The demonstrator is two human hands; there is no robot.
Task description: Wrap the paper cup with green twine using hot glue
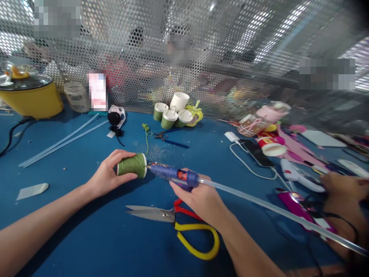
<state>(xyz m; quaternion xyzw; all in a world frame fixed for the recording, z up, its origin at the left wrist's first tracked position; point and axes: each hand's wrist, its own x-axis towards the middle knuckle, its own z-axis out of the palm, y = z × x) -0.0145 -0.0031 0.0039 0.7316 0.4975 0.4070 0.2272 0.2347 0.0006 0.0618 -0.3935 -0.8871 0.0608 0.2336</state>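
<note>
Lying on its side above the blue table, a small paper cup wrapped in green yarn (131,166) is gripped by my left hand (111,169), thumb below and fingers over the top. My right hand (198,196) is closed around a blue hot glue gun (173,174), its nozzle at the cup's white rim. A long clear glue stick (259,203) sticks out of the gun's back toward the lower right. Loose green yarn (147,140) runs from near the cup to a small tangle. Large scissors (165,215) with red and yellow handles lie below my hands.
Behind stand yarn-wrapped cups (169,118), a stack of white cups (179,101) and pliers (171,139). Two glue sticks (63,140) and a yellow electric pot (31,96) are left. A phone (257,153), purple power strip (302,211) and another person's hand (344,186) are right.
</note>
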